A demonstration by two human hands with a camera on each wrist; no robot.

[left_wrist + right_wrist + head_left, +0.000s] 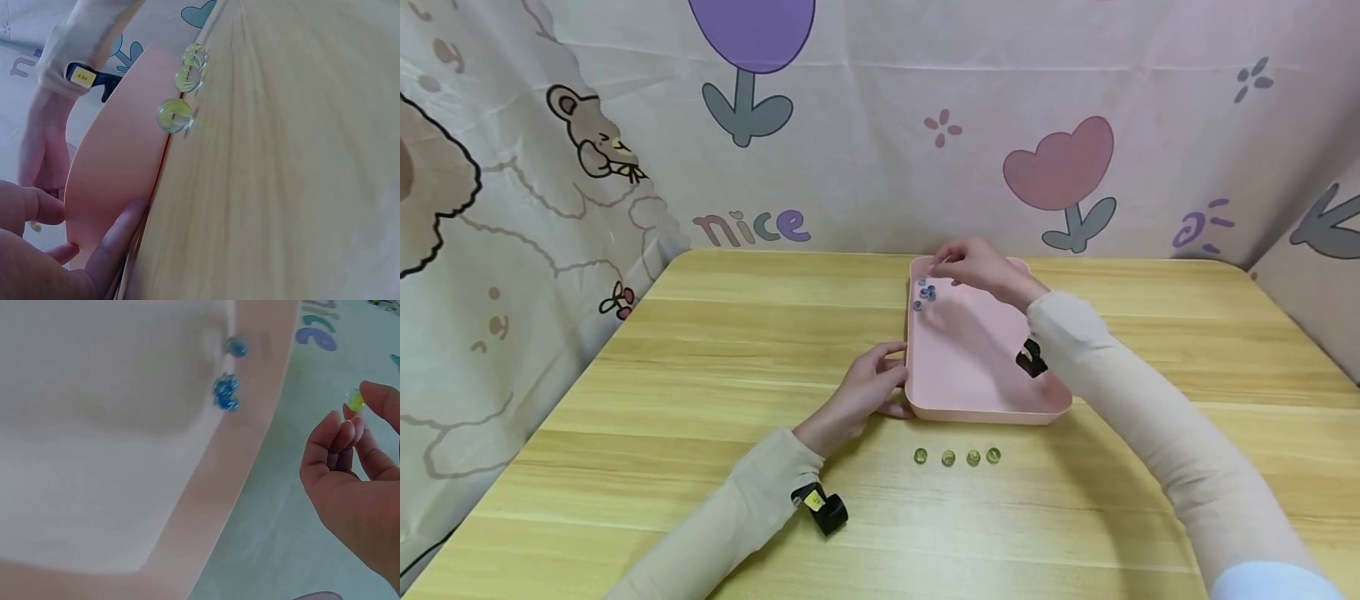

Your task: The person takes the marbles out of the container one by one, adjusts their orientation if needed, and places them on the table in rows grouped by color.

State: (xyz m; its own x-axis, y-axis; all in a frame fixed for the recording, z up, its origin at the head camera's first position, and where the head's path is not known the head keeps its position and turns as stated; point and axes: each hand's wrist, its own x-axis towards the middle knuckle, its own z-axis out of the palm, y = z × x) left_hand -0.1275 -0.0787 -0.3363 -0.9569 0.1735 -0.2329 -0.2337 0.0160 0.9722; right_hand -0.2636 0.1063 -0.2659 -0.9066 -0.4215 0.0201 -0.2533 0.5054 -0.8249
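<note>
Printed cloth [880, 167] with flowers, a bear and the word "nice" hangs behind the wood-grain desk [760, 333] in front of you. On the desk sits a pink rectangular tray [985, 417]. Your right hand [981, 265] is raised at the tray's far left end, its grip pinching a clear glass marble with a yellow-green core [355, 400] between thumb and fingertip. Just beside it, a cluster of blue marbles [931, 292] lies in the tray by the left wall. Your left hand [868, 387] holds nothing in its grip; its extended fingers rest against the outside of the tray's left wall, near the front corner. Four more yellow-green marbles [948, 458] lie in a row on the desk, in front of the tray's near wall.
</note>
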